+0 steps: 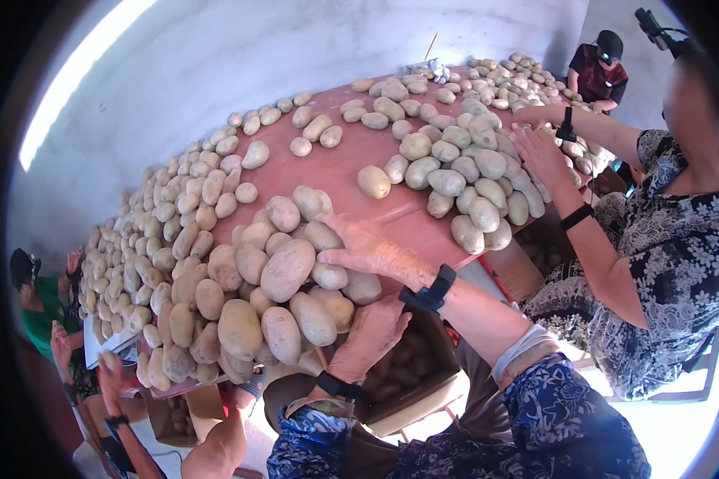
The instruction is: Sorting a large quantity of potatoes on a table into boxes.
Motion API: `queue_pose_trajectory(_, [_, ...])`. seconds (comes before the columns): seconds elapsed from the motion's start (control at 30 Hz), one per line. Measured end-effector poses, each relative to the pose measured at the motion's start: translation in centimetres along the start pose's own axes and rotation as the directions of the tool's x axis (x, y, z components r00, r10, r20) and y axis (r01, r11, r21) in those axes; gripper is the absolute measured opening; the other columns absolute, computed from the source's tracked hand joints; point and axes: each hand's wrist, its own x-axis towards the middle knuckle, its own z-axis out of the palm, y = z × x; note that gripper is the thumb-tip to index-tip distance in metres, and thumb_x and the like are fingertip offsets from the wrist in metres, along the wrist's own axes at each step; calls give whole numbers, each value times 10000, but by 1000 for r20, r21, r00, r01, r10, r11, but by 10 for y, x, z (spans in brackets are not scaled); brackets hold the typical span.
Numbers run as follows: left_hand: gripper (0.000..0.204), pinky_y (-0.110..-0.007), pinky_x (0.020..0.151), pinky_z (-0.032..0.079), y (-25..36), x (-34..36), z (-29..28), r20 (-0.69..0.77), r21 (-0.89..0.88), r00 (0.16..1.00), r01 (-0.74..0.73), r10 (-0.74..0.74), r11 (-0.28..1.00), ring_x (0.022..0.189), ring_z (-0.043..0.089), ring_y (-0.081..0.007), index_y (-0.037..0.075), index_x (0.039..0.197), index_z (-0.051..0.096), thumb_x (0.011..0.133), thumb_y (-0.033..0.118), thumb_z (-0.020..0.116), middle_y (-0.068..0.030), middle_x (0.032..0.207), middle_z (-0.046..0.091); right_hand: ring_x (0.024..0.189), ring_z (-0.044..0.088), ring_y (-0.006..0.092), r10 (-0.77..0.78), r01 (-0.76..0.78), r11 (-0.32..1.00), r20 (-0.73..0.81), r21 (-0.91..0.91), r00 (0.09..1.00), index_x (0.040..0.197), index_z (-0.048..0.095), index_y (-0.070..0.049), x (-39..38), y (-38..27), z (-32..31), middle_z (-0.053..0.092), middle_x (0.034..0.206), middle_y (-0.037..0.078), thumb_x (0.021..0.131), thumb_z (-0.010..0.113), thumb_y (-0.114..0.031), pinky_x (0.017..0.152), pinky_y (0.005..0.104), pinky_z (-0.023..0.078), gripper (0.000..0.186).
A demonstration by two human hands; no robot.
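Note:
My right hand (367,249) reaches over the near side of a large potato pile, with thumb and fingers apart against a potato (322,236). My left hand (373,334) is lower, at the table's near edge beside the pile, above an open cardboard box. Its fingers are curled, and whatever they hold, if anything, is hidden. In front of both hands, the stacked potatoes include a large one (287,270) on top and a long one (312,319) at the edge. Both my wrists carry black bands.
The reddish table (295,172) bears more potatoes at left and right. Below the edge, a cardboard box (423,387) holds potatoes. A co-worker in a floral top (671,231) handles potatoes close on my right. Other people's hands (110,374) work at lower left. A wall (256,48) stands behind.

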Motion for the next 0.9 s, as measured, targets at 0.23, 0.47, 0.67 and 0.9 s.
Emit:
queue_pose_trajectory(0.23, [212, -447, 668, 527, 3, 1, -3, -39, -59, 998, 41, -43, 997, 759, 653, -360, 25, 1038, 612, 858, 120, 672, -150, 794, 656, 1215, 555, 372, 122, -125, 972, 31, 200, 992, 1433, 411, -89, -7, -9, -21, 532, 1359, 234, 752, 692, -224, 1036, 435, 441, 749])
queue_pose_trajectory(0.47, [295, -430, 669, 537, -4, 2, 0, -66, -75, 998, 20, -25, 997, 763, 671, -343, 61, 1147, 604, 864, 107, 673, -146, 797, 675, 1285, 514, 307, 100, -72, 983, -166, 168, 981, 1424, 455, -119, -15, 24, -70, 533, 1388, 179, 717, 715, -207, 1068, 375, 421, 758])
queue_pose_trajectory(0.67, [287, -439, 683, 544, 0, 8, 2, -59, -33, 998, 6, -8, 999, 779, 674, -359, 69, 1141, 605, 866, 115, 673, -161, 819, 681, 1245, 530, 355, 257, -247, 966, -344, 73, 903, 1406, 456, -73, -32, 55, -101, 523, 1338, 222, 735, 735, -173, 1051, 409, 437, 734])
queue_pose_trajectory(0.9, [286, -440, 691, 545, -4, 2, 0, -68, -12, 998, 8, -9, 1000, 790, 675, -359, 71, 1139, 607, 866, 119, 675, -156, 833, 682, 1124, 555, 395, 167, -307, 865, -349, -398, 922, 1357, 463, -121, -26, 77, -68, 569, 1148, 233, 753, 732, -205, 1014, 525, 410, 667])
